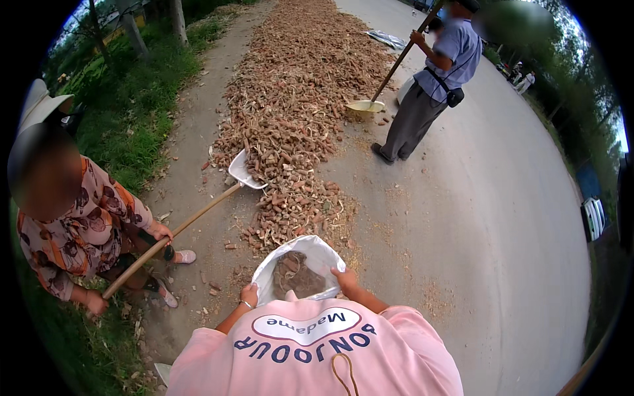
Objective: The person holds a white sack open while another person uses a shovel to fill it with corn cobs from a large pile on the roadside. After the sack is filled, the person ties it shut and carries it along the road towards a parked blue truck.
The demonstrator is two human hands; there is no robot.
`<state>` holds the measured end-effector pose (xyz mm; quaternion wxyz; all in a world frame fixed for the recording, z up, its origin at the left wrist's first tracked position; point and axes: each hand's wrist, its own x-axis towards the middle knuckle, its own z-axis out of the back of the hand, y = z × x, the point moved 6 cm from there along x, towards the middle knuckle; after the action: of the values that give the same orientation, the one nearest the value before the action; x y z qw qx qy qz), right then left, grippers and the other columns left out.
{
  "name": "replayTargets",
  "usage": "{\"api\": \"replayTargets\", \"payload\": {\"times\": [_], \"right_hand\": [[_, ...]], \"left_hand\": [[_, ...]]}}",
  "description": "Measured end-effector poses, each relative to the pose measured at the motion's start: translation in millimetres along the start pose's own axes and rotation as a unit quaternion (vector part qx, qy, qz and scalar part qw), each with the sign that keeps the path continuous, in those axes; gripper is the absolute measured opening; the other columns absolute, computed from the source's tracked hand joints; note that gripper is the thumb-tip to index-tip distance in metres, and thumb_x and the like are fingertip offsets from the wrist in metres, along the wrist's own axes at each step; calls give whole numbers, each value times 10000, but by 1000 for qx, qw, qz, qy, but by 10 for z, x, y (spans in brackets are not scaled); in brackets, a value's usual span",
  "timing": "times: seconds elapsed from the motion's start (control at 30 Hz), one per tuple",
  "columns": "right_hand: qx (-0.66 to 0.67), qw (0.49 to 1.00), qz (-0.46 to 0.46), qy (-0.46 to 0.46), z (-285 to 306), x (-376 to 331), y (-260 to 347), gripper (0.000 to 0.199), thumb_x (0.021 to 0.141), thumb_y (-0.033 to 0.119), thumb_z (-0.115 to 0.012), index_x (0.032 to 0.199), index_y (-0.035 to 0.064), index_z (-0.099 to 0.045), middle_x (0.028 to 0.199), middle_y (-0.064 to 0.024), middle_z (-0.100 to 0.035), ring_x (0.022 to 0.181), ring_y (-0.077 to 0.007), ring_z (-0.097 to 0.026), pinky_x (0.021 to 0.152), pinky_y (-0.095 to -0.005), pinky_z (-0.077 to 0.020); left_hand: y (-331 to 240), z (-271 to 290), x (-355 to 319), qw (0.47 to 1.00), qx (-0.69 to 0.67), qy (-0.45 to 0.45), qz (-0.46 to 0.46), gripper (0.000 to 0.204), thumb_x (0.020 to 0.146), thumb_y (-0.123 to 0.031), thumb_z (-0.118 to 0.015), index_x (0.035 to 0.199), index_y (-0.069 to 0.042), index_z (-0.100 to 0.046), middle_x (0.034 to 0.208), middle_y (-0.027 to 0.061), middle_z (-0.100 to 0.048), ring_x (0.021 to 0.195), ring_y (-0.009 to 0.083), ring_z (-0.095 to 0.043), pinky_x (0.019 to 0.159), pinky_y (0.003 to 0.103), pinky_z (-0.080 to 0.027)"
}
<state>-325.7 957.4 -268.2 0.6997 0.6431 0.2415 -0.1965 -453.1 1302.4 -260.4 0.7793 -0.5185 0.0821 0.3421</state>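
1. Our left grip (249, 295) pinches the sack (323, 255) by its left rim.
2. Our right grip (345, 280) pinches the right rim; the sack gapes between both grips.
3. Cobs (287, 204) lie beyond both grips, a shovel (201, 217) beyond the left.

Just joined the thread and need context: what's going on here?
The wearer's left hand and right hand hold a white sack open at the near end of a long heap of corncobs on a road. At left, a co-worker holds a wooden-handled shovel, its white blade at the heap. Farther off at right, another co-worker holds a second shovel by the heap's edge.
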Motion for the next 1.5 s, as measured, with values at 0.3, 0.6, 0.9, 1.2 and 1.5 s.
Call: {"api": "replayTargets", "payload": {"times": [0.3,0.6,0.9,1.2,1.5], "right_hand": [[74,996,23,-48,-1029,106,-249,456,748,200,-625,1099,-41,-465,987,-134,-566,854,-231,-554,751,-338,-441],[22,998,61,-27,-1349,279,-75,322,801,213,-564,1031,-11,-531,909,-85,-582,808,-171,-546,729,-305,-428],[74,996,32,35,-1511,1241,-28,322,858,221,-446,1106,16,-468,997,-101,-544,883,-213,-525,794,-342,-423],[157,987,-20,39,-1525,1688,-165,307,847,198,-434,1053,-18,-505,975,-95,-553,853,-184,-519,777,-291,-405],[179,981,-28,68,-1648,1726,-63,302,870,180,-351,1096,6,-450,1031,-129,-530,929,-266,-529,840,-395,-419]], "left_hand": [[1271,419,807,974,-222,2,39,322,849,-259,-472,958,28,-568,865,68,-599,771,115,-511,713,265,-402],[1107,491,652,920,-383,14,88,351,854,-246,-471,1074,24,-511,947,90,-587,853,159,-539,769,274,-410],[1268,397,1273,932,-331,-79,120,381,849,-267,-481,1085,32,-497,983,94,-574,867,156,-532,768,271,-410],[1118,460,1504,920,-356,-95,135,330,858,-214,-455,1087,20,-499,1007,100,-571,875,178,-554,770,292,-437],[1224,416,1681,908,-387,-71,143,307,844,-209,-440,1072,-10,-494,891,96,-580,717,174,-570,587,304,-460]]}}
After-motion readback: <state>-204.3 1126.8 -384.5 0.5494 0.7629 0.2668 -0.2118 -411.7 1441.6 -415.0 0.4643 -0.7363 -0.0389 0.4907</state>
